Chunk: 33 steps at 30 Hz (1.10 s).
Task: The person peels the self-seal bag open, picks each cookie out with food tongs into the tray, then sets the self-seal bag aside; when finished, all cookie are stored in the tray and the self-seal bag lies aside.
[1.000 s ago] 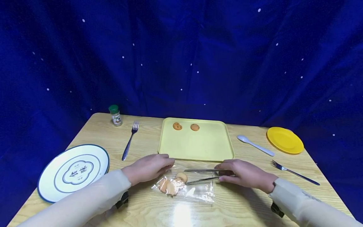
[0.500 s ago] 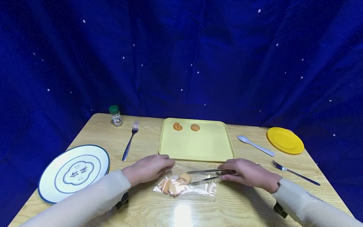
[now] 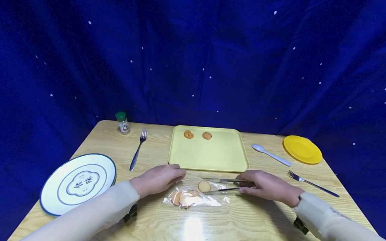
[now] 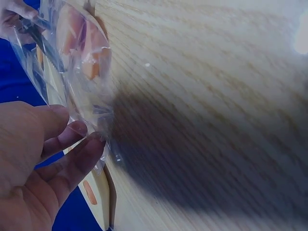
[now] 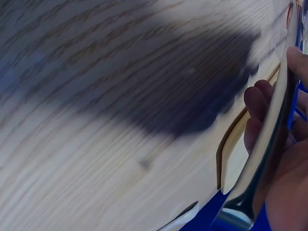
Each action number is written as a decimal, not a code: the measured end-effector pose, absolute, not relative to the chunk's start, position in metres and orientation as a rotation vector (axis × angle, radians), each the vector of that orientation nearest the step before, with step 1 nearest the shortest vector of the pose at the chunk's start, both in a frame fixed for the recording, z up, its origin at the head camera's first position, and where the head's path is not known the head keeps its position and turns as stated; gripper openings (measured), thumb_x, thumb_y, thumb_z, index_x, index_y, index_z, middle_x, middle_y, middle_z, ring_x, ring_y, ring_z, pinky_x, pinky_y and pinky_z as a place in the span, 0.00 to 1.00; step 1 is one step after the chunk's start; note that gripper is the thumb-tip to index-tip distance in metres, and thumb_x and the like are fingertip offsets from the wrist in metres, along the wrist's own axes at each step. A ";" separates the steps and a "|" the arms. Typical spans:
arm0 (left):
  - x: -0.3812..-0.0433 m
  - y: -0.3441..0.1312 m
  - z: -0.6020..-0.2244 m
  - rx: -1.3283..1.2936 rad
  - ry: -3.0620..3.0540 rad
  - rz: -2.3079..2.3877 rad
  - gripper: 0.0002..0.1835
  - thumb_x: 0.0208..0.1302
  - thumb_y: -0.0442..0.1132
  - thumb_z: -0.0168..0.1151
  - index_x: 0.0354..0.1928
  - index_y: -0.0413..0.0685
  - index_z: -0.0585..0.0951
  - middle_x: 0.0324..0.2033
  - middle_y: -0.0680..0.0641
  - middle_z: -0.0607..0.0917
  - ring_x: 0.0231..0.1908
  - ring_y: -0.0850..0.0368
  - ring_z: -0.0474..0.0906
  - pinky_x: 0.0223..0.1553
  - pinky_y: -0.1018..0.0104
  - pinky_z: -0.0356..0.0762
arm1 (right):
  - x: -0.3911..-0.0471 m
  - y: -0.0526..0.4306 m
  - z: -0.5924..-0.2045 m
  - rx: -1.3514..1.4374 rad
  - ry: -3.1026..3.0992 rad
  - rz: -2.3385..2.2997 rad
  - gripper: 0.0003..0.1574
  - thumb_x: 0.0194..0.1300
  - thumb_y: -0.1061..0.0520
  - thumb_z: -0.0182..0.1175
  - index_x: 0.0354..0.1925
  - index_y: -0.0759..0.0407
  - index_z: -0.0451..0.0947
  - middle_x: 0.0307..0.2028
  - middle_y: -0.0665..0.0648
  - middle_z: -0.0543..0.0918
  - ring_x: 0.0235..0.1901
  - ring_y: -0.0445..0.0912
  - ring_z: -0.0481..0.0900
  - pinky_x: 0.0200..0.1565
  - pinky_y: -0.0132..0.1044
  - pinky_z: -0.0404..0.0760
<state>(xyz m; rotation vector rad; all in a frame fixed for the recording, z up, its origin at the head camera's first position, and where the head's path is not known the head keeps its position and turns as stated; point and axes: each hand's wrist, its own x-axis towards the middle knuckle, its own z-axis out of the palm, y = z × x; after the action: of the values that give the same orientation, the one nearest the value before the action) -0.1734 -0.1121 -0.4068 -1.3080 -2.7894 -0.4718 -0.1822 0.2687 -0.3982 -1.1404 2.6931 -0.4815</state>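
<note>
On the table in front of the yellow tray lies a clear plastic bag [image 3: 221, 201] with several round cookies [image 3: 176, 198] inside. My left hand [image 3: 159, 179] pinches the bag's left edge; in the left wrist view the fingertips [image 4: 98, 144] meet at the film. Metal tongs [image 5: 272, 139] are gripped in my right hand [image 3: 268, 187]. Their arms reach leftward into the bag, spread apart, and their tips are at a pale round cookie [image 3: 204, 186] that lies apart from the others.
The yellow tray [image 3: 208, 155] bears a twisted cookie [image 3: 188, 134] and a round one [image 3: 207, 135]. Leftward are a white plate [image 3: 102, 170], a fork [image 3: 137, 154] and a green-capped shaker [image 3: 123, 124]. A white spoon [image 3: 271, 154], another fork [image 3: 313, 184] and a yellow plate [image 3: 303, 149] lie rightward.
The right hand and tongs have drawn slightly to the right, and the pale cookie has slid right, away from the other cookies in the bag. My left hand stays in place.
</note>
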 end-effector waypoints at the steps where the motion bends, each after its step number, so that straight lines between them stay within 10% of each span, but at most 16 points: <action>1: -0.173 -0.112 -0.407 -1.310 -2.789 -0.473 0.09 0.71 0.37 0.55 0.29 0.51 0.72 0.24 0.57 0.73 0.25 0.68 0.68 0.28 0.76 0.71 | -0.182 0.267 -0.399 -1.161 2.695 -0.484 0.21 0.68 0.41 0.57 0.53 0.48 0.79 0.47 0.44 0.83 0.47 0.39 0.81 0.47 0.36 0.81; 21: -0.172 -0.110 -0.405 -1.294 -2.810 -0.440 0.10 0.72 0.37 0.53 0.29 0.51 0.72 0.23 0.57 0.72 0.24 0.67 0.67 0.26 0.75 0.70 | -0.175 0.348 -0.371 -1.061 2.881 -0.690 0.16 0.65 0.53 0.63 0.49 0.56 0.80 0.36 0.43 0.84 0.29 0.28 0.74 0.29 0.26 0.76; 33: -0.171 -0.110 -0.407 -1.264 -2.834 -0.422 0.10 0.72 0.38 0.53 0.29 0.51 0.72 0.24 0.56 0.72 0.24 0.67 0.67 0.26 0.75 0.69 | -0.240 0.330 -0.371 -0.715 3.057 -0.619 0.18 0.68 0.51 0.60 0.47 0.63 0.81 0.30 0.53 0.83 0.22 0.35 0.68 0.25 0.29 0.69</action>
<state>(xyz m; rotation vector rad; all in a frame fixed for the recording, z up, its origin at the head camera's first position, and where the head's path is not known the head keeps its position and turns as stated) -0.1708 -0.1104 -0.4065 -1.2639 -2.8340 -0.4217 -0.2403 0.3296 -0.3714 -0.7146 3.0575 -0.6187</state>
